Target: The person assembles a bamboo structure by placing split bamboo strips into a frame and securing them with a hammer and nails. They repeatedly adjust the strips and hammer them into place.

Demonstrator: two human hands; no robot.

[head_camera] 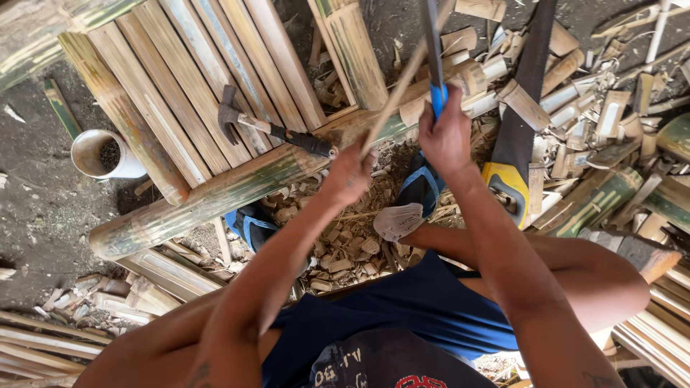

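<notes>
My left hand (348, 174) grips the lower end of a thin bamboo strip (399, 85) that slants up and to the right. My right hand (445, 136) is closed around the blue handle of a long blade (433, 54) held upright against the strip. Both hands are raised above a thick green bamboo pole (215, 195) lying across the ground in front of me. My feet in blue sandals (413, 194) rest among bamboo chips.
A claw hammer (269, 128) lies on a panel of split bamboo slats (180, 79). A hand saw with a yellow and black handle (514, 144) leans at the right. A white cup (100, 153) stands at the left. Bamboo offcuts (596, 108) litter the ground.
</notes>
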